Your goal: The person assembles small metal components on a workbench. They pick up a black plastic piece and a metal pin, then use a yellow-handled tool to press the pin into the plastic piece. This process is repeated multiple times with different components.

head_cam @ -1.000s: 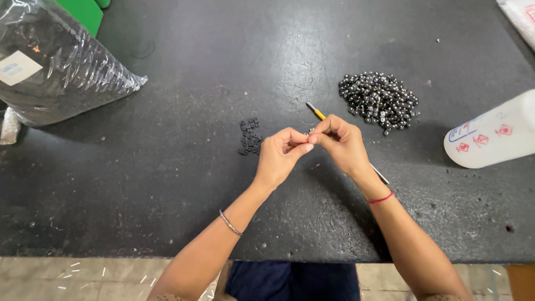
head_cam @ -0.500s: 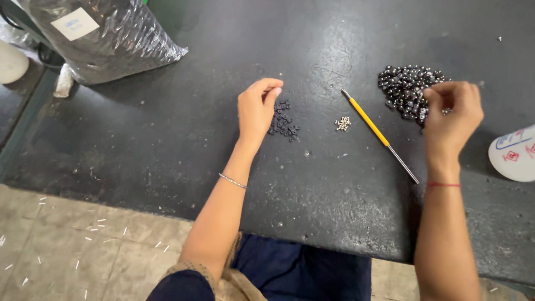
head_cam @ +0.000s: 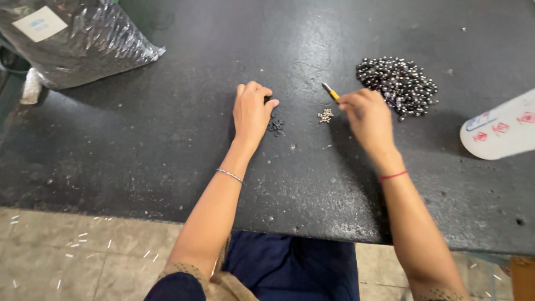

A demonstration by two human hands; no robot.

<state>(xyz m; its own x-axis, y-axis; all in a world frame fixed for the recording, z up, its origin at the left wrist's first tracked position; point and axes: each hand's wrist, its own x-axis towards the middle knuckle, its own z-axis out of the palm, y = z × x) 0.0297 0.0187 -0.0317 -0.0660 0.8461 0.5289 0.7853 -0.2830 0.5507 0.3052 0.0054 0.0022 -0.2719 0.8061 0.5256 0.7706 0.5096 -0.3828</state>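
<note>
On the dark, pitted worktop (head_cam: 167,145), two bare hands work among small loose parts.

The left hand (head_cam: 252,111) rests palm-down with fingers curled over a scatter of tiny black pieces (head_cam: 275,127); I cannot tell whether it pinches one. The right hand (head_cam: 369,118) is closed around a slim yellow-tipped tool (head_cam: 331,92), whose long axis runs diagonally, its tip pointing up and left, away from the person. Just beside that hand lies a small cluster of pale metal bits (head_cam: 325,115). A heap of glossy dark beads (head_cam: 398,83) sits near. The pieces look light, hard and prone to slip, best taken by fingertip pinch.
</note>
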